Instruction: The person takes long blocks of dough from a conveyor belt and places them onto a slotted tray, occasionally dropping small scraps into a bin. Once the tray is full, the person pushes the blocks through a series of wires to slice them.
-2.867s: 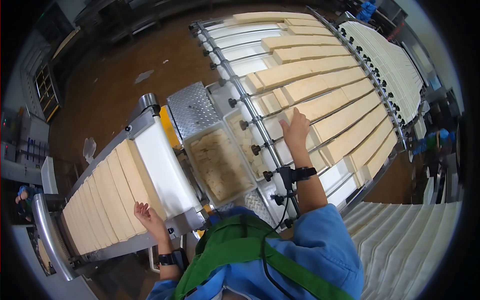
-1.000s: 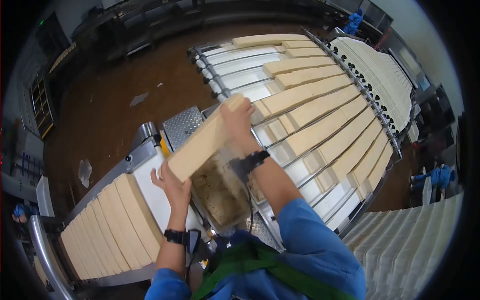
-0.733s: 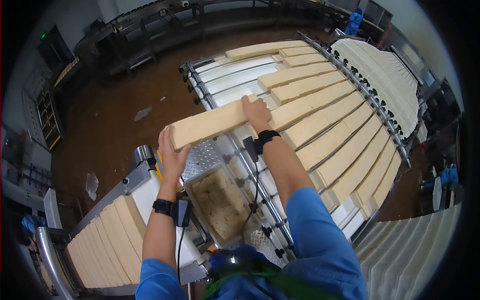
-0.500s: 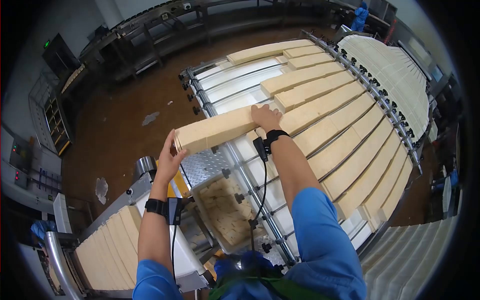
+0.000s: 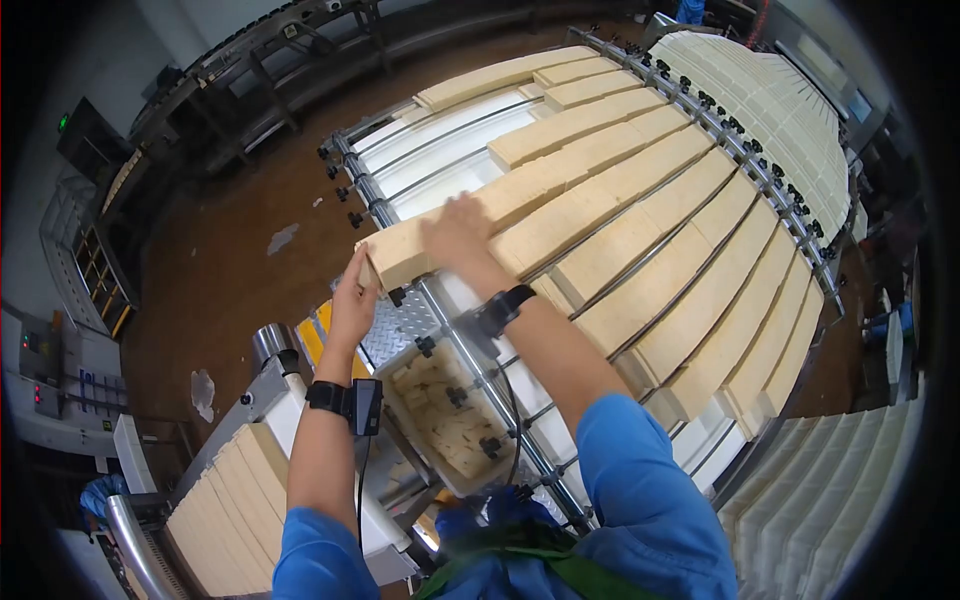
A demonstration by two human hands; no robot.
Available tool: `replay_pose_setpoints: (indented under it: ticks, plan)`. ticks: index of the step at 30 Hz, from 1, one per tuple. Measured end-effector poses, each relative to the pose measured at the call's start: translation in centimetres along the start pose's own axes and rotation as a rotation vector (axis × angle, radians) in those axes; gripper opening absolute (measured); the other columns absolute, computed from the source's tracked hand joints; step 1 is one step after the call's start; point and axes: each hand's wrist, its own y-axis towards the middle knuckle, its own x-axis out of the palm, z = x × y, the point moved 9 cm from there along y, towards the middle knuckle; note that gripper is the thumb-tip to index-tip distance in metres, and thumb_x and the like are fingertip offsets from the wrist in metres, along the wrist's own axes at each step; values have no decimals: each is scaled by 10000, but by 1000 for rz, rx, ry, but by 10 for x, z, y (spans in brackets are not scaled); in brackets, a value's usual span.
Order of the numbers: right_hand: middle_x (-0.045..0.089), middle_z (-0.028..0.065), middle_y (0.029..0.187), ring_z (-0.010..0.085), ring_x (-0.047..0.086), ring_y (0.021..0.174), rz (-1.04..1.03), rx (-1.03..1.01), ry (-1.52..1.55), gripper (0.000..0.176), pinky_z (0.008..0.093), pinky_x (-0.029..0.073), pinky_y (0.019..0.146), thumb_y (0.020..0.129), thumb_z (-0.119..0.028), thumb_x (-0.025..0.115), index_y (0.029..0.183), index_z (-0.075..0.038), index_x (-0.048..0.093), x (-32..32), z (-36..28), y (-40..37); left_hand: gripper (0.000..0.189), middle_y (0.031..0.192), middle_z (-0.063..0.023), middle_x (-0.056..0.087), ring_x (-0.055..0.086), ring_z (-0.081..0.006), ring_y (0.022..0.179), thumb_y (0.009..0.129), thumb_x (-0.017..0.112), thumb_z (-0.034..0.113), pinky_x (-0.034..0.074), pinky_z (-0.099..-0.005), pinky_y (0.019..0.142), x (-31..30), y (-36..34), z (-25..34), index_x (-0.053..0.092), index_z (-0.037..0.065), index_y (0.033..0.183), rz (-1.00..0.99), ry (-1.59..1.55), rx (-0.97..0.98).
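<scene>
A long pale-yellow block [image 5: 400, 250] lies in one lane of the slatted table, its near end jutting past the table's edge rail. Its far end lines up with another pale block in the same lane. My left hand [image 5: 355, 300] rests against the jutting end face, fingers stretched upward and fairly flat. On top of the block lies my right hand [image 5: 458, 232], its fingers smeared by motion. Both wrists wear black straps, and cables are visible.
More pale blocks [image 5: 640, 225] fill lanes separated by dark rods. Below the metal edge rail [image 5: 480, 380] stands a bin [image 5: 450, 410] of broken pieces. A row of upright slabs [image 5: 225, 500] is at lower left. White corrugated sheets [image 5: 820, 500] stand at lower right.
The block has moved away from my left hand's side, up into line with the block in its lane. My right hand slid back along it towards my left. The view shifted slightly.
</scene>
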Motion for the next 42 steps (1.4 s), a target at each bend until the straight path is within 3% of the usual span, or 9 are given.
replay_pose_setpoints:
  ticks: [12,14,16,17,21,27,31,36,42]
  plan:
    - [227,299,1425,426,120,1355,-42,-113,320,764,482,49,1106,862,-490,399,1338,97,291,23,-67,-44,557,1350,-126,429,446,-180,1194,841,400,-94,385,-281,965,4,-19,-37,325,12,1383,201,-418,-37]
    - [306,288,1375,431,205,1316,95,-154,419,639,498,122,1083,876,-421,427,1288,64,367,7,-66,-74,561,1353,-123,426,442,-179,1198,843,396,-105,388,-279,964,1,-32,-31,320,16,1385,250,-549,17]
    - [344,280,1343,425,250,1289,238,-185,448,578,510,161,1061,888,-381,433,1266,54,389,-23,-58,-113,538,1357,-154,425,439,-207,1215,848,399,-85,377,-287,978,-1,-59,11,341,12,1374,284,-262,61]
    - [433,278,1247,413,401,1173,236,-105,369,510,504,277,995,902,-339,433,1224,57,414,-39,-48,-134,533,1359,-162,424,438,-218,1221,848,398,-78,375,-290,981,5,-78,24,347,12,1371,259,-116,98]
    - [555,290,1077,420,538,1012,50,-4,200,522,468,421,868,924,-379,377,1143,91,438,-6,47,-153,509,1326,-217,450,462,-285,1214,850,387,-42,376,-315,972,53,-136,72,369,19,1355,109,43,72]
    - [436,303,1293,386,413,1236,-356,371,33,761,482,250,1041,900,-523,225,1311,113,304,2,76,-139,491,1257,-250,495,527,-320,1134,850,389,-24,406,-327,920,86,-133,63,392,36,1337,88,10,12]
    - [383,285,1349,389,350,1281,-349,230,-191,770,498,173,1072,897,-512,206,1353,107,239,23,88,-132,488,1211,-238,530,579,-288,1010,844,394,-22,434,-315,855,92,-131,62,405,34,1328,120,14,-4]
    - [398,315,1309,447,350,1254,-17,274,32,679,515,254,1041,892,-427,298,1302,115,317,-12,89,-139,494,1080,-208,588,569,-197,794,844,407,-20,453,-291,741,109,-127,60,404,35,1335,69,-109,-159]
    - [364,347,1292,461,394,1197,-439,-50,-227,614,522,312,1004,883,-380,320,1205,133,421,8,70,-132,499,1034,-196,595,556,-181,767,851,406,-18,452,-285,718,118,-129,53,391,37,1347,156,-79,-83]
